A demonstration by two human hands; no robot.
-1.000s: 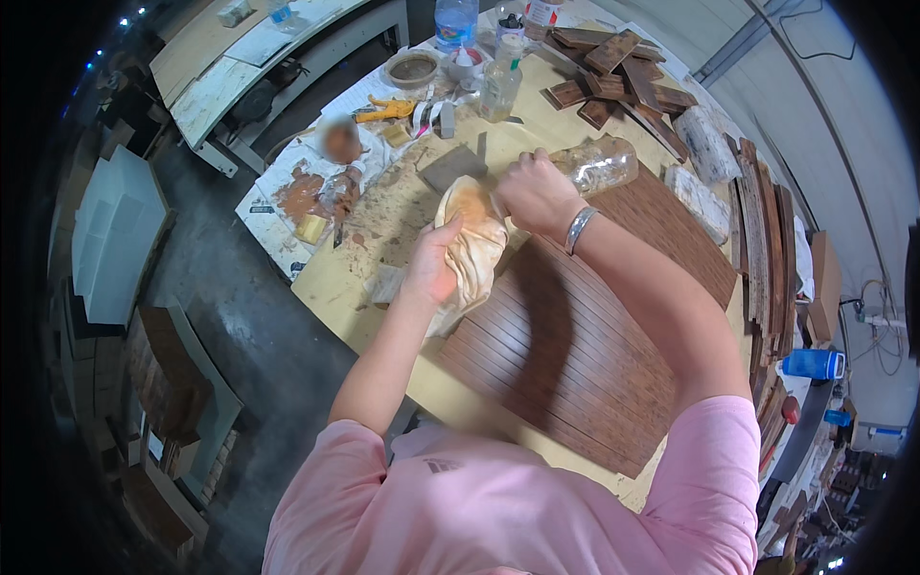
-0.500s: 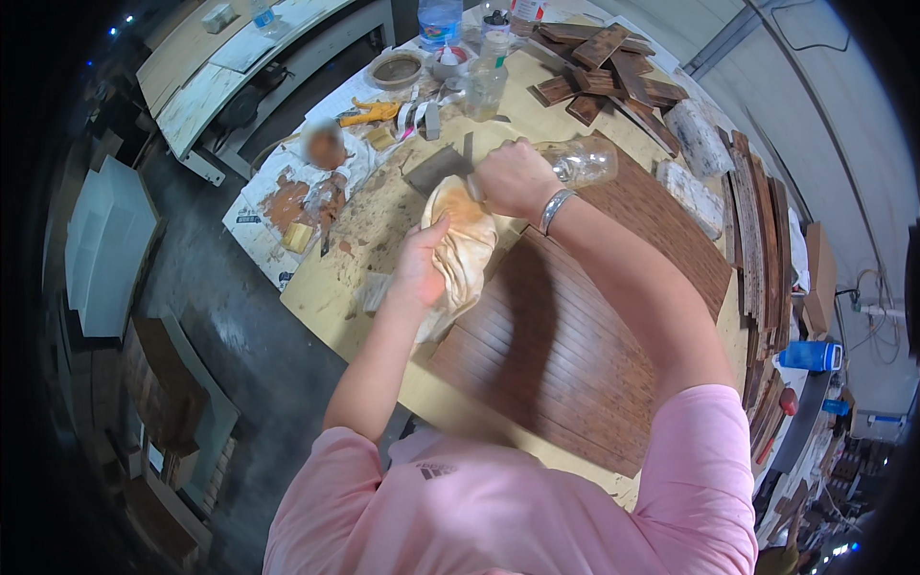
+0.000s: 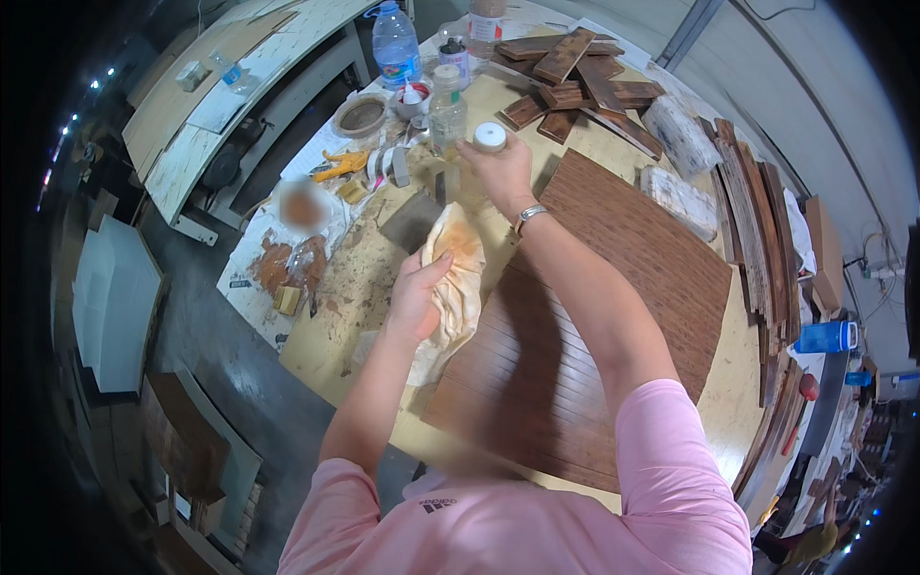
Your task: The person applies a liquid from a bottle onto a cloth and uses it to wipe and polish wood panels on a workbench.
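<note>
A wrinkled cream cloth (image 3: 458,278) with an orange-brown stain near its top is gripped in my left hand (image 3: 417,297), thumb pressed on its near side. My right hand (image 3: 503,172) wraps around a clear bottle with a white cap (image 3: 490,136), now cap up; most of its body is hidden by my fingers. Below and right of my hands lies a panel of grooved dark brown wood strips (image 3: 565,326). A dark grey flat sheet (image 3: 410,222) lies just beyond the cloth. Another clear bottle (image 3: 448,113) stands left of my right hand.
Loose brown wood pieces (image 3: 585,81) are piled at the back. A large water bottle (image 3: 396,46), a round dish (image 3: 361,115) and a yellow-handled tool (image 3: 340,165) sit at back left. Brown crumbs (image 3: 273,266) lie on the left. Long boards (image 3: 757,230) and white wrapped packs (image 3: 678,201) line the right.
The bottle in my right hand has swung from lying sideways over the cloth to cap up, moving up and away. The cloth stays in my left hand, and the view has shifted slightly.
</note>
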